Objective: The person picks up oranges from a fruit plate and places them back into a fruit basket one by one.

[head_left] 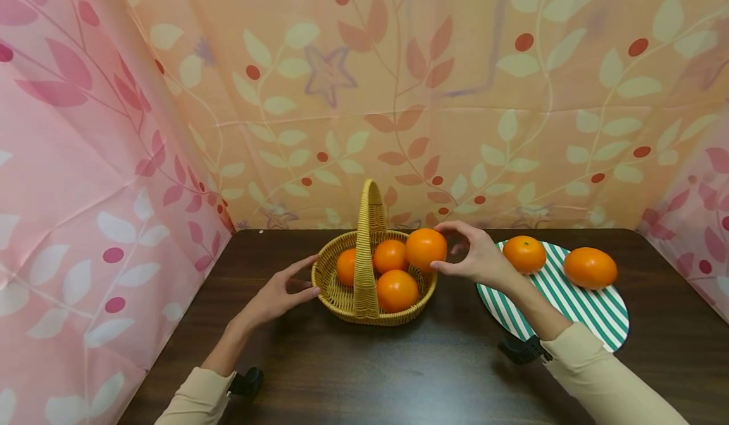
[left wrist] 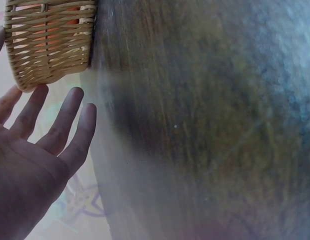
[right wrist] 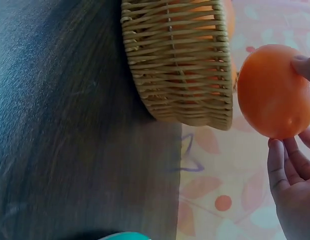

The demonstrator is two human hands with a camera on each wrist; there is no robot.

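At the right side of a woven basket with a tall arched handle, my right hand pinches an orange between thumb and fingers. The right wrist view has this orange just above the basket's rim. Inside the basket lie three more oranges, one at the front, one behind it and one partly hidden by the handle. My left hand rests at the basket's left side, thumb and fingers extended and touching the rim. The left wrist view shows its fingers spread beside the weave.
To the right lies a green-and-white striped oval placemat, bearing two oranges, one on the left and one on the right. Everything stands on a dark wooden table. A patterned curtain hangs behind the table.
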